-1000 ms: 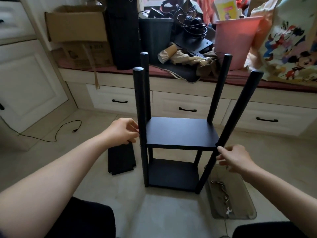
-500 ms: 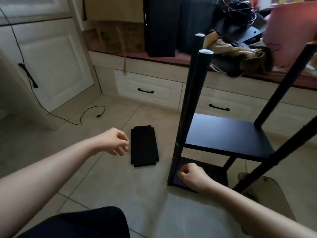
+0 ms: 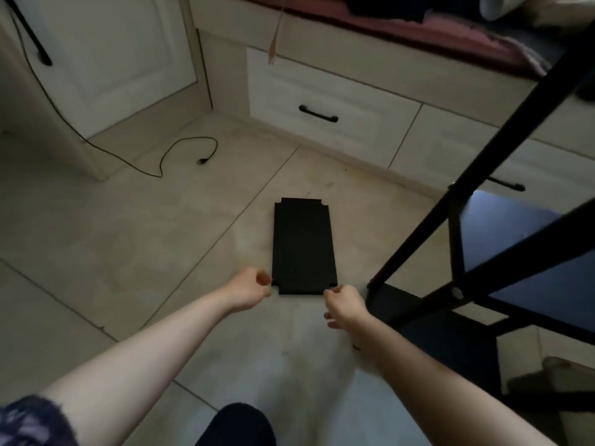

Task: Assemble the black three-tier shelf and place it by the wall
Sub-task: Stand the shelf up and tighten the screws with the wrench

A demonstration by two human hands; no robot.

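Both hands' curled fingers (image 3: 264, 279) at black panel (image 3: 303, 246) near corners.

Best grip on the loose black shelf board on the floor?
Take the shelf board at its two near notched corners, coming from the near short edge. It lies flat on the tile, so lift that edge first. Left hand and right hand are already at those corners; actual grip unclear.

One loose black board (image 3: 303, 246) is lying on the floor. One shelf frame (image 3: 502, 239) is showing two fitted tiers. Two hands, left (image 3: 248, 292) and right (image 3: 344, 305), are reaching. Two drawer handles (image 3: 318, 113) and one cable (image 3: 180, 152) are showing.
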